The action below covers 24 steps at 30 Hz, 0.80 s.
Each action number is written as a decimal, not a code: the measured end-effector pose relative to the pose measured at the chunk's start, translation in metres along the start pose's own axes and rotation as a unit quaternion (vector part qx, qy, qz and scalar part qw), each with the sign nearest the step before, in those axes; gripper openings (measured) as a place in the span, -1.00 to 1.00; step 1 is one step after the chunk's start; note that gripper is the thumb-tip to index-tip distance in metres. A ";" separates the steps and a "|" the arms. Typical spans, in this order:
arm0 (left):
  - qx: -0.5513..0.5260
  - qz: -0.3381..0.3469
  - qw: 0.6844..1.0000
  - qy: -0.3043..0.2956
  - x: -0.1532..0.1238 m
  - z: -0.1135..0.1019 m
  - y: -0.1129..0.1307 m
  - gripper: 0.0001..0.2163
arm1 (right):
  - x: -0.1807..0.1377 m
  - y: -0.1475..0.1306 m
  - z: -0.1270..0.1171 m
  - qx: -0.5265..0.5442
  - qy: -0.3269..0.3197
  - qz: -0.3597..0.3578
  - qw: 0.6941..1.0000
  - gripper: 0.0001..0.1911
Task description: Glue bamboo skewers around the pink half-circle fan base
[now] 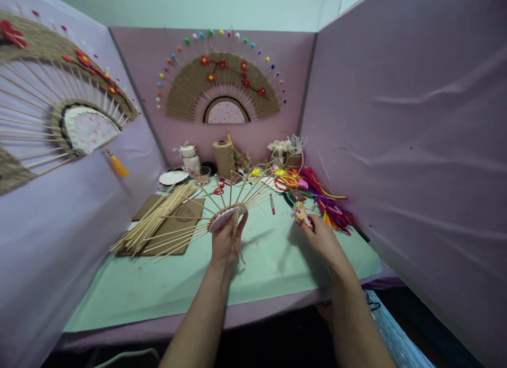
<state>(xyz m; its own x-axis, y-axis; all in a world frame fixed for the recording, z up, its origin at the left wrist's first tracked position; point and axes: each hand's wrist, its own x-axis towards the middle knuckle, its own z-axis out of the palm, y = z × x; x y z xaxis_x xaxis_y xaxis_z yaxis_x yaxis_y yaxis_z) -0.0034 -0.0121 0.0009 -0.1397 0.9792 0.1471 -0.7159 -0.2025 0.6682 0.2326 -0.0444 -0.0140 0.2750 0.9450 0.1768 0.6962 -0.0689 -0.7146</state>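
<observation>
My left hand [225, 246] is closed round the base of a stick fan frame [226, 219], held up above the table. Its base is a pale half-round piece, and thin wooden sticks spread from it to the left, upward and right. A loose strand of twine [240, 246] hangs from the base beside my fingers. Off to the right, my right hand [320, 236] grips what looks like a glue gun [301, 215] with a colourful pattern, its front end pointing left and apart from the fan. My fingers cover part of its body.
A bundle of wooden sticks [162, 215] lies on brown cardboard [178, 241] at left. Twine spools [224, 158], a white jar [190, 159] and red scissors [219, 190] stand or lie behind. Pipe cleaners [332, 209] pile up at right. Finished fans [182, 93] hang on the partitions.
</observation>
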 end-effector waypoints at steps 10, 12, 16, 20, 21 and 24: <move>0.034 -0.001 0.999 -0.010 -0.004 0.000 -0.003 -0.71 | -0.057 -0.074 -0.002 0.489 -0.162 0.039 0.856 -0.60; 0.044 0.003 0.999 -0.013 -0.004 0.001 -0.003 -0.70 | -0.065 -0.083 0.002 0.483 -0.198 0.017 0.853 -0.60; 0.070 0.012 0.997 -0.020 -0.005 0.001 -0.003 -0.71 | -0.075 -0.093 0.007 0.460 -0.225 -0.002 0.859 -0.59; 0.083 0.040 0.995 -0.035 -0.004 -0.002 -0.005 -0.72 | -0.079 -0.093 0.009 0.390 -0.235 -0.019 0.890 -0.58; 0.085 0.046 0.995 -0.040 -0.004 -0.002 -0.006 -0.73 | -0.080 -0.093 0.009 0.369 -0.235 -0.021 0.899 -0.57; 0.095 0.054 0.993 -0.050 -0.004 -0.004 -0.007 -0.73 | -0.079 -0.092 0.009 0.318 -0.216 -0.015 0.923 -0.56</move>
<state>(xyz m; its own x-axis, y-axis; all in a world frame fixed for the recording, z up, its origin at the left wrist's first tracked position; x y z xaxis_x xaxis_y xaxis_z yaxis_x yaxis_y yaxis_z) -0.0008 -0.0142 -0.0070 -0.1337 0.9476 0.2903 -0.5567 -0.3141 0.7690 0.1409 -0.1099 0.0310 -0.1247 0.9921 0.0144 0.1323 0.0310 -0.9907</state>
